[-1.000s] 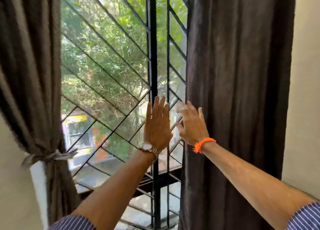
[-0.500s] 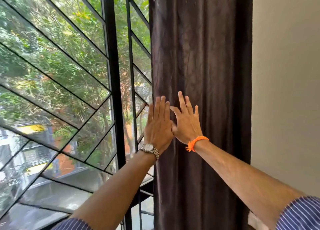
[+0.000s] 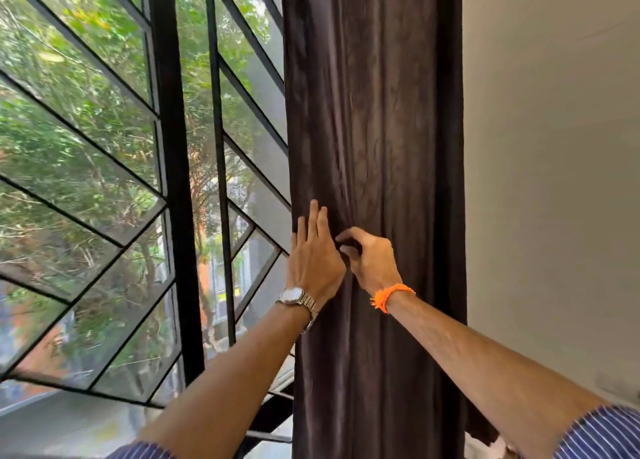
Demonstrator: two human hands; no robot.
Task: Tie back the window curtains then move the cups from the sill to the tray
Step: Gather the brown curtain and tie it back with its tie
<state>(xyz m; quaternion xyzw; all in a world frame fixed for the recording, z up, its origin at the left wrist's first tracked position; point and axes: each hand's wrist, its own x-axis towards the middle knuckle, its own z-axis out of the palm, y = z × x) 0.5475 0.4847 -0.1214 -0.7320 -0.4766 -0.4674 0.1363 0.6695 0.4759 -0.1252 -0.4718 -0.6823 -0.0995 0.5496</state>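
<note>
The dark brown right-hand curtain (image 3: 377, 119) hangs loose in long folds from top to bottom of the head view. My left hand (image 3: 313, 257), with a watch on the wrist, lies flat with straight fingers against the curtain's left edge. My right hand (image 3: 372, 259), with an orange wristband, has its fingers curled into a fold of the fabric just right of the left hand. No cups, sill or tray are in view.
The window (image 3: 104, 181) with black diagonal bars fills the left half, with green trees outside. A thick black upright frame bar (image 3: 173, 181) stands left of the curtain. A plain beige wall (image 3: 554, 181) lies to the right.
The view has swung right, so the tied left curtain has left the frame. Both hands moved onto the right curtain, and the right hand's fingers have curled into the fabric.
</note>
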